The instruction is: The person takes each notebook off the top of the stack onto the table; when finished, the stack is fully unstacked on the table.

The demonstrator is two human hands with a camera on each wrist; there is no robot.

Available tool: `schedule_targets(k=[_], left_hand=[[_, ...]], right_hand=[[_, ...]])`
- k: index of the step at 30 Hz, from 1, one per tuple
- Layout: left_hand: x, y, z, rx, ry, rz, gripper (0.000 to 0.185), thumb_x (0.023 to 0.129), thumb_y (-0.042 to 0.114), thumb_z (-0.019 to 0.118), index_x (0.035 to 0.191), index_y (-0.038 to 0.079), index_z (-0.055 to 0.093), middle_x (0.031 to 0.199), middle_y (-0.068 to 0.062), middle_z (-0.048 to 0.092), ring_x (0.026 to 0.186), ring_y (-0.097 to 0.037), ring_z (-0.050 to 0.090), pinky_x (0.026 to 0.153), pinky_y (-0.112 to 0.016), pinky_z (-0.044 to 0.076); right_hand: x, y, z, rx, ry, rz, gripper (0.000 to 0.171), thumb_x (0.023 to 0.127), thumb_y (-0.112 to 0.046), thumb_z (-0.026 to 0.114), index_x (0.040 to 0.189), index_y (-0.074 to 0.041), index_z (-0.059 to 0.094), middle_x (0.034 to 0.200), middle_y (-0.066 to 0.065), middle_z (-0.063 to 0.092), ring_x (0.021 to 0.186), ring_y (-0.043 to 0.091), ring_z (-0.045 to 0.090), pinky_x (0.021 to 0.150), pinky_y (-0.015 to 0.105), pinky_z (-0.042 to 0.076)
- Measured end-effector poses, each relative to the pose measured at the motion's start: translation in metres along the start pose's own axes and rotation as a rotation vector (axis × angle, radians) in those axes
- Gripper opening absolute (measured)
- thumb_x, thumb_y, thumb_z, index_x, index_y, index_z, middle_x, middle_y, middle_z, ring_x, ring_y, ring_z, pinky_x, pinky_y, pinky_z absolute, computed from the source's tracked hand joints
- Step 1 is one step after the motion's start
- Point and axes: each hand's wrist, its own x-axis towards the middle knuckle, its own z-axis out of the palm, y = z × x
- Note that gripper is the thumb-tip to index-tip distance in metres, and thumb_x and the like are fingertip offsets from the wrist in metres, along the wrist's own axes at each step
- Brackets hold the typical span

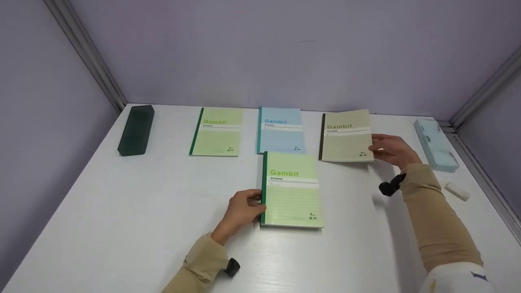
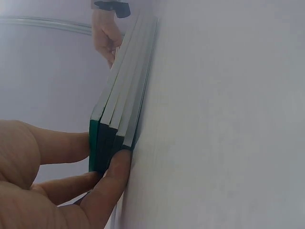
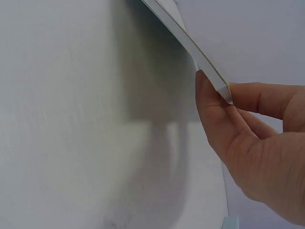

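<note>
My left hand [image 1: 243, 209] grips the green spine of a notebook stack [image 1: 291, 203], with a light green notebook on top. Several layered notebooks [image 2: 126, 95] show edge-on in the left wrist view, thumb on one face and fingers under the other. At the back right, my right hand [image 1: 392, 148] pinches a tan notebook [image 1: 346, 140] by its right edge. In the right wrist view that notebook's edge [image 3: 209, 71] is tilted up off the table, over its shadow. A blue notebook [image 1: 281, 134] and another light green notebook [image 1: 217, 136] lie flat along the back.
A dark green case [image 1: 136, 130] lies at the back left of the white table [image 1: 122, 228]. At the right are a pale blue case [image 1: 437, 146] and a white eraser-like block [image 1: 457, 191]. Purplish panels [image 1: 244, 53] enclose the back and sides.
</note>
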Motion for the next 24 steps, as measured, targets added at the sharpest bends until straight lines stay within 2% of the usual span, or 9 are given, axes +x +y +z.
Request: schedule_targets(k=[4, 9, 11, 16, 24], left_hand=[[0.0, 0.001, 0.0, -0.002, 0.001, -0.006, 0.043, 0.086, 0.003, 0.065, 0.127, -0.005, 0.056, 0.112, -0.015, 0.062, 0.093, -0.02, 0.062, 0.065, -0.029, 0.054], [0.001, 0.001, 0.0, 0.007, -0.001, -0.008, 0.043, 0.086, 0.004, 0.065, 0.127, -0.003, 0.057, 0.113, -0.013, 0.062, 0.094, -0.02, 0.062, 0.065, -0.029, 0.054], [0.001, 0.0, 0.0, 0.011, -0.001, -0.008, 0.043, 0.086, 0.004, 0.065, 0.127, -0.003, 0.057, 0.113, -0.013, 0.062, 0.094, -0.02, 0.062, 0.064, -0.029, 0.054], [0.001, -0.001, 0.0, 0.011, 0.001, -0.009, 0.042, 0.086, 0.004, 0.065, 0.127, -0.003, 0.058, 0.111, -0.013, 0.062, 0.091, -0.018, 0.062, 0.064, -0.029, 0.054], [0.001, -0.001, 0.0, 0.025, 0.009, -0.014, 0.043, 0.086, 0.004, 0.066, 0.127, -0.003, 0.058, 0.112, -0.013, 0.062, 0.091, -0.018, 0.061, 0.065, -0.029, 0.054]], right_hand=[[0.004, 0.002, -0.001, -0.036, 0.02, 0.016, 0.071, 0.092, 0.006, 0.055, 0.152, -0.002, 0.018, 0.12, 0.005, 0.05, 0.092, 0.01, 0.06, 0.083, 0.025, 0.051], [0.007, 0.005, -0.003, -0.144, 0.019, 0.003, 0.07, 0.094, 0.003, 0.053, 0.152, -0.001, 0.015, 0.11, 0.0, 0.052, 0.089, 0.006, 0.059, 0.082, 0.022, 0.05], [0.01, 0.007, -0.003, -0.183, 0.029, 0.003, 0.069, 0.094, 0.001, 0.053, 0.152, -0.001, 0.015, 0.115, 0.003, 0.051, 0.088, 0.005, 0.059, 0.082, 0.021, 0.049], [0.016, 0.01, 0.0, -0.189, 0.046, 0.003, 0.068, 0.094, 0.001, 0.053, 0.152, 0.0, 0.017, 0.135, 0.013, 0.041, 0.089, 0.004, 0.057, 0.083, 0.021, 0.049], [0.022, 0.01, 0.005, -0.183, 0.032, -0.027, 0.067, 0.094, 0.003, 0.053, 0.151, 0.003, 0.018, 0.131, 0.011, 0.043, 0.091, 0.005, 0.056, 0.082, 0.02, 0.049]])
